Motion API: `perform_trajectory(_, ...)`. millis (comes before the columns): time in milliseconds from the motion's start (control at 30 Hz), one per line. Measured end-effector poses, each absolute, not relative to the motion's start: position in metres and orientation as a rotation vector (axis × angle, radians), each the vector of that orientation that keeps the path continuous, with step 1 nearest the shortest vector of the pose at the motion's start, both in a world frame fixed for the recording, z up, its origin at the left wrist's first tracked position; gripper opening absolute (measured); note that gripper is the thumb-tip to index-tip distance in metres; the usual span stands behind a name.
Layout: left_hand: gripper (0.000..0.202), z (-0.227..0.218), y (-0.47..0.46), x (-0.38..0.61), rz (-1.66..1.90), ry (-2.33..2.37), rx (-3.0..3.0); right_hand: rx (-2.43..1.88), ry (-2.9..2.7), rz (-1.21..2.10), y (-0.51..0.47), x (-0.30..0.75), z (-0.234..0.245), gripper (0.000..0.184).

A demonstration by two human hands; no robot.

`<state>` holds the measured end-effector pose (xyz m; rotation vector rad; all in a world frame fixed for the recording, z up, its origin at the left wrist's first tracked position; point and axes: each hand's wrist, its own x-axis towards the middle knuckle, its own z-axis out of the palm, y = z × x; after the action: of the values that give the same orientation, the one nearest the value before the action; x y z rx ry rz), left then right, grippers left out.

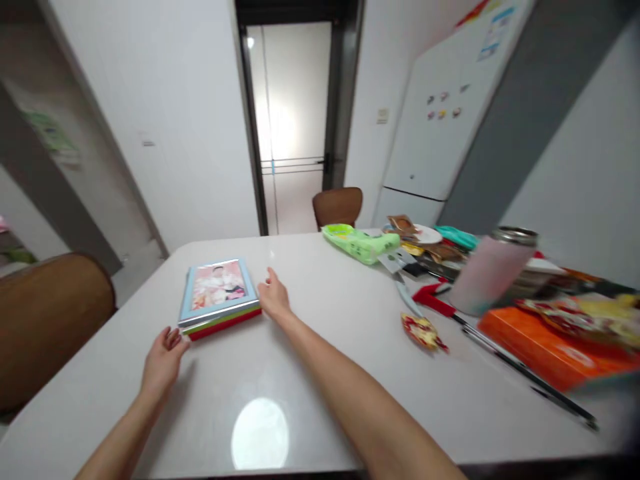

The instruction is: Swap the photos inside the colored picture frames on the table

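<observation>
White and glossy, that's the table [340, 293], and lying flat on its left half is the stack of books [220, 297]: a pale blue cover with a photo on top, green and red edges showing beneath. The left hand [164, 357] sits at the stack's near left corner, fingers loosely curled, the tips right at the corner. Whether they actually touch is hard to call from here. The right hand [274, 297] is over at the stack's right edge, fingers extended and pressed up beside it. Neither grip is closed on anything, and both are released and open.

Two hands at opposite ends like that looks like bracketing, the sort of placement that keeps loose covers squared up rather than lifting them. The stack sits well apart from the clutter, which is all on the right side. There's a green pack of wipes [360, 241] at the far edge, a pink tumbler [487, 270] tilted in the view and an orange box [545, 347] near the front. A red snack wrapper [424, 331] lies alone between that pile and the right arm. A brown chair [50, 313] stands at the table's left.
</observation>
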<state>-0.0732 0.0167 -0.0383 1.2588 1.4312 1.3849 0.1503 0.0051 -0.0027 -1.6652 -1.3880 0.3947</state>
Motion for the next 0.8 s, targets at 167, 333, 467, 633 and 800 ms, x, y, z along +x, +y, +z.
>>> perform_trajectory(167, 0.062, 0.018, -0.003, -0.070, 1.609, 1.295, 1.287, -1.306, -1.482, 0.488, -0.001, 0.100, 0.034, 0.065)
perform_trajectory(333, 0.085, 0.097, -0.032, -0.038, 1.484, 0.476, 1.411, -0.564, -1.363, 0.870, -0.040, 0.063, 0.079, 0.076)
perform_trajectory(467, 0.089, 0.101, -0.046, -0.037, 1.400, 0.327, 1.338, -0.503, -1.313, 1.009, -0.054, 0.056, 0.083, 0.080)
perform_trajectory(633, 0.076, 0.080, -0.041, -0.049, 1.359, 0.436, 1.051, -0.589, -1.053, 1.174, -0.050, 0.056, 0.072, 0.042)
perform_trajectory(800, 0.058, 0.081, -0.030, -0.059, 1.140, 0.581, 0.929, -0.789, -0.986, 1.440, -0.042, 0.052, 0.084, 0.050)
